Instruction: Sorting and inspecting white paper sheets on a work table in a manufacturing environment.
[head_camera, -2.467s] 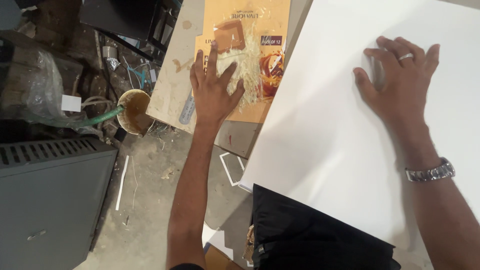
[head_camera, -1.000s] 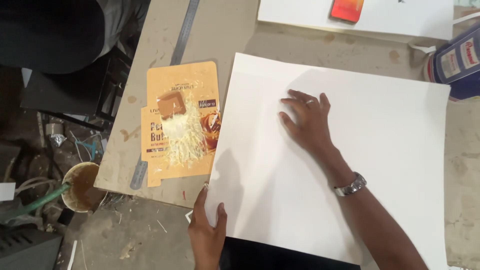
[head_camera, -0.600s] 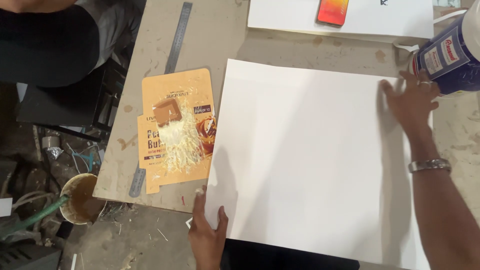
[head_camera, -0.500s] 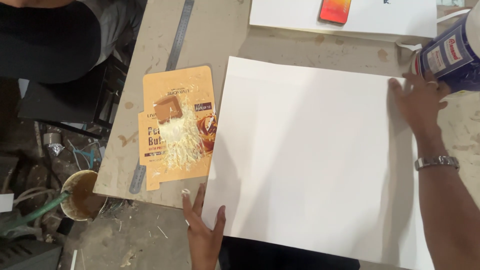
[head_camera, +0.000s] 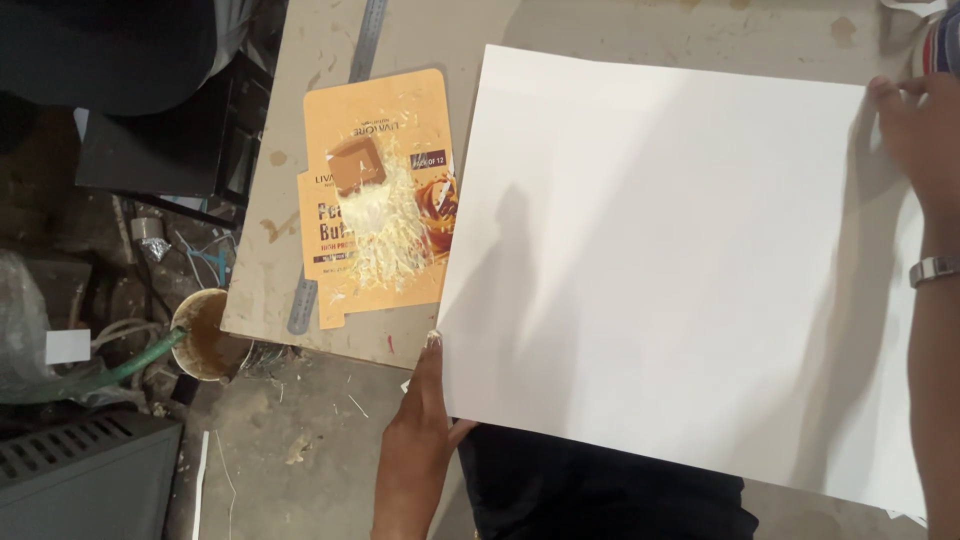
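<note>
A large white sheet of board (head_camera: 680, 260) lies on the worktable and hangs over its near edge. My left hand (head_camera: 425, 415) is at the sheet's near left corner, thumb under the edge and fingertips against it. My right hand (head_camera: 920, 130) rests flat on the sheet's far right corner, with a metal watch on its wrist. A flattened orange carton (head_camera: 375, 195) with pale shavings and a small brown block on it lies just left of the sheet.
A steel ruler (head_camera: 365, 40) runs along the table beneath the carton. Below the table's left edge stand a brown-stained bucket (head_camera: 205, 335) with a green hose, a grey grille and cluttered floor. A blue-and-red container (head_camera: 945, 40) shows at the top right edge.
My right hand slid from the middle of the sheet out to its far right corner. My left hand stayed at the near left corner. The view has shifted left and closer.
</note>
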